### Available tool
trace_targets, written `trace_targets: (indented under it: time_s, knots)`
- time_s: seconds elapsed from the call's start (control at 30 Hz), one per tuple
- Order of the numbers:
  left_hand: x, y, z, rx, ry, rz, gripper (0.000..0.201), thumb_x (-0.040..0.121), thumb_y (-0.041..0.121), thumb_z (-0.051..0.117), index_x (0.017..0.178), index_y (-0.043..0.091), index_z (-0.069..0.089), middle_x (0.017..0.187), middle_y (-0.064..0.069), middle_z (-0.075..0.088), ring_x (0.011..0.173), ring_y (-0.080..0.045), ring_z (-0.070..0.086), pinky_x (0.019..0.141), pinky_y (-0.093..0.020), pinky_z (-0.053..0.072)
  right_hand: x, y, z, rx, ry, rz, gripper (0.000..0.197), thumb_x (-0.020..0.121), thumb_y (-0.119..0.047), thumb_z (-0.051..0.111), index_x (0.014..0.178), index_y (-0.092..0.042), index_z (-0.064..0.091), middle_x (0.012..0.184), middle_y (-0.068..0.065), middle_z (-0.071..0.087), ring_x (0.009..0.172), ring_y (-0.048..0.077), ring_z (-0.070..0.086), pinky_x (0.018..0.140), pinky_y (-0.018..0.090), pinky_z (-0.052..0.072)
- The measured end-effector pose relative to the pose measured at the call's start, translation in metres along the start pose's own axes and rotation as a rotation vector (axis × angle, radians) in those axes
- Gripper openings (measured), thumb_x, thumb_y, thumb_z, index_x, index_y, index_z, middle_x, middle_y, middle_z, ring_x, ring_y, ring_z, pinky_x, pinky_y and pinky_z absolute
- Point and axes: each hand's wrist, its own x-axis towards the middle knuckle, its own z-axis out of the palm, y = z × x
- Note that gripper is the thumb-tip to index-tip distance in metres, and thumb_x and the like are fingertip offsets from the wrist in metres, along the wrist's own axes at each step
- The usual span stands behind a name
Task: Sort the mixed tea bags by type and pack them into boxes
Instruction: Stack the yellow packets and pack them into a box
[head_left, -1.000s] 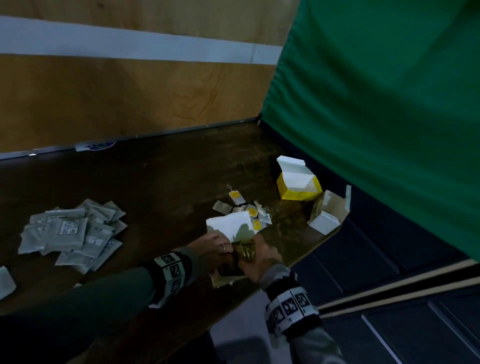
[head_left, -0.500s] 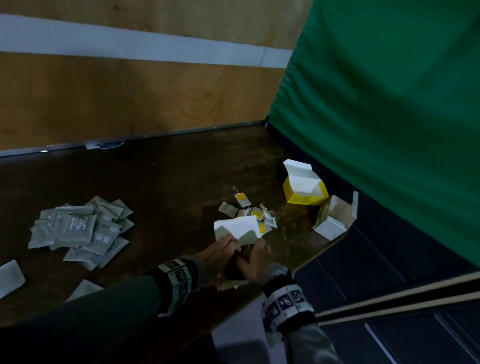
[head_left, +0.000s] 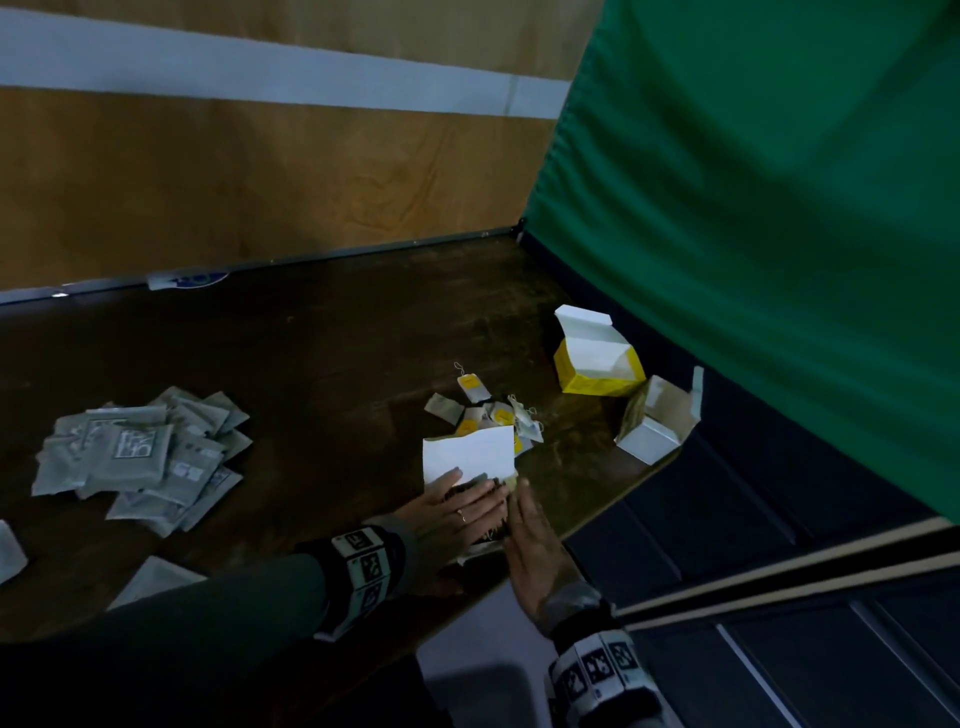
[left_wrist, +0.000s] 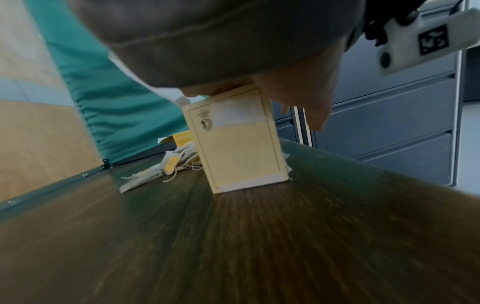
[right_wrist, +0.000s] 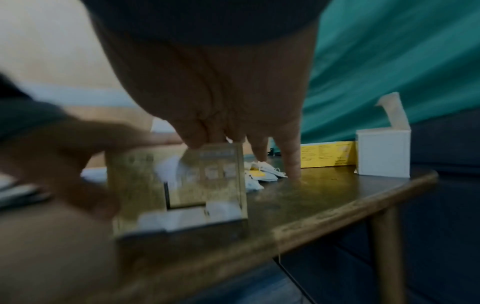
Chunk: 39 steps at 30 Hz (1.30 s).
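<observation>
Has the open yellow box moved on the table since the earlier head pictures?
No. The yellow box keeps its place beside the green curtain, with the same small gap to the white box in front of it.

Dim room with a dark wooden table (head_left: 311, 364).
Plywood wall (head_left: 260, 182) beyond the hands; green curtain (head_left: 779, 208) and grey drawers (left_wrist: 389, 123) right of them.
</observation>
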Motion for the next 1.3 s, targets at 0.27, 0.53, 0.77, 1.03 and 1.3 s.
trace_targets:
  time_s: [0.27,0.53,0.77,1.03,1.3]
  knots:
    - [-0.004,-0.005,-0.001,0.046,-0.009,-0.046,0.081,0.088,0.049,0.049,0.148,0.013,0.008,0.158,-0.009,0.006,0.146,-0.026,0.004,0.114,-0.051,0.003,-0.007,0.001,0.009,-0.029,-0.04,0.162,0.074,0.097,-0.025,0.034,0.144,-0.035,-0.021,0.146,-0.003,-0.042,0.146,0.024,-0.009,0.116,0.05,0.018]
    - [-0.019,-0.022,-0.001,0.103,0.216,0.158,0.063,0.07,0.053,0.067,0.126,0.033,0.044,0.137,0.0,0.052,0.125,-0.023,0.052,0.1,-0.052,0.039,0.008,0.002,-0.011,0.241,0.186,0.094,0.048,0.088,-0.008,0.053,0.134,-0.02,0.049,0.145,0.013,0.032,0.13,0.027,0.041,0.11,0.023,0.027]
    - [-0.036,-0.043,-0.024,-0.202,0.406,-0.133,0.088,0.079,0.065,0.044,0.148,0.032,0.0,0.156,-0.003,0.008,0.143,-0.023,0.009,0.108,-0.055,0.03,0.047,0.001,-0.049,0.613,0.317,0.218,0.048,0.096,-0.024,0.049,0.142,-0.017,0.037,0.147,0.007,0.038,0.133,0.026,0.039,0.108,0.035,0.034]
    - [-0.032,-0.038,-0.034,-0.814,0.027,-0.439,0.146,0.049,0.05,0.085,0.144,0.023,-0.023,0.157,-0.001,-0.01,0.145,-0.026,0.009,0.116,-0.046,0.019,0.063,-0.01,-0.062,0.652,0.091,0.189,0.056,0.097,-0.039,0.042,0.148,-0.033,0.018,0.147,0.004,0.038,0.135,0.025,0.035,0.108,0.031,0.026]
    - [-0.033,-0.039,-0.01,-0.724,0.206,-0.24,0.087,0.076,0.042,0.07,0.145,0.03,0.019,0.147,0.006,0.019,0.132,-0.01,0.032,0.108,-0.033,0.038,0.029,0.023,-0.038,0.722,0.128,0.008,0.032,0.086,-0.014,0.064,0.103,-0.041,0.061,0.113,-0.002,0.061,0.099,0.003,0.06,0.085,0.022,0.053]
